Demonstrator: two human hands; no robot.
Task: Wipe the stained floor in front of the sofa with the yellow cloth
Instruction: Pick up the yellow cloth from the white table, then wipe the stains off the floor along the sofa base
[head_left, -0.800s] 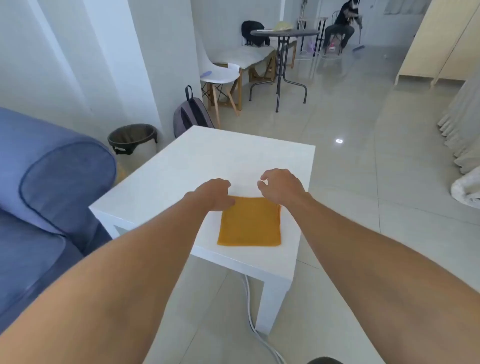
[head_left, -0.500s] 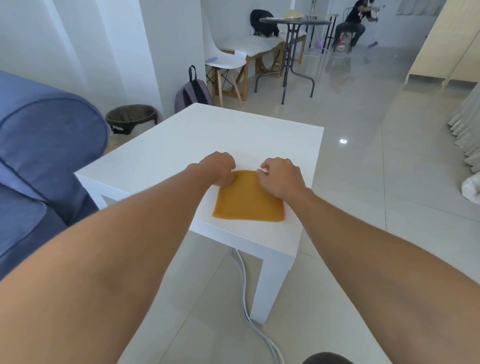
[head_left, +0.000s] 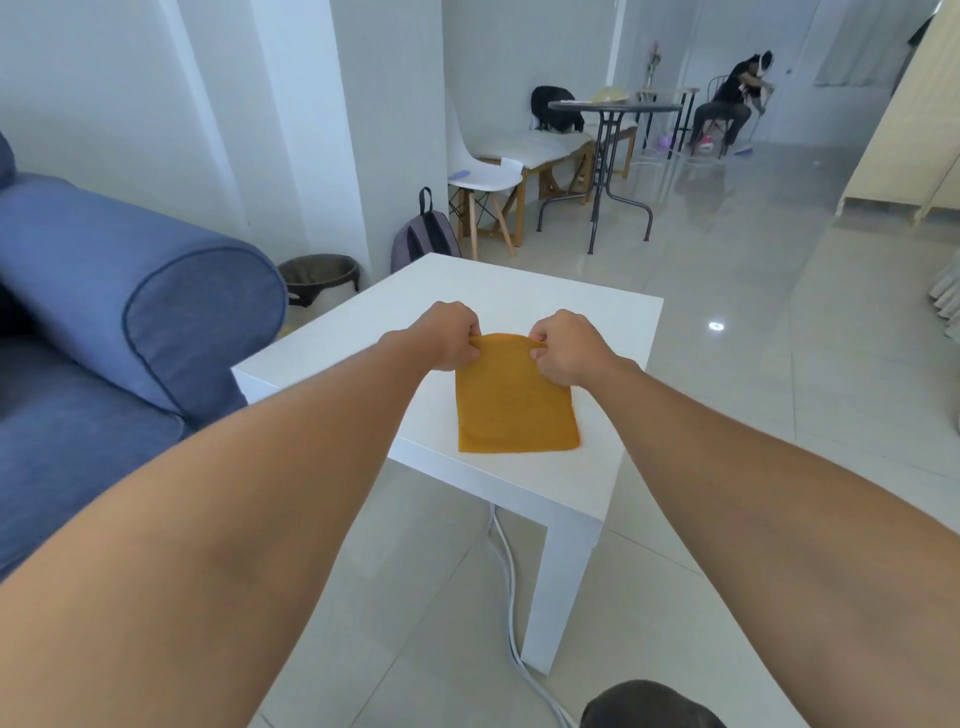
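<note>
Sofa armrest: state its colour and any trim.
Blue fabric with a darker piping line around the sofa armrest end, clearest in the head view.

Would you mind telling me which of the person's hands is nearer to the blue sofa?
Left. The left hand pinches the far left corner of the yellow cloth, on the side facing the blue sofa. The right hand grips the far right corner, farther away.

No readable text, labels, brands or numbers anywhere (cloth, table, sofa all plain).
</note>
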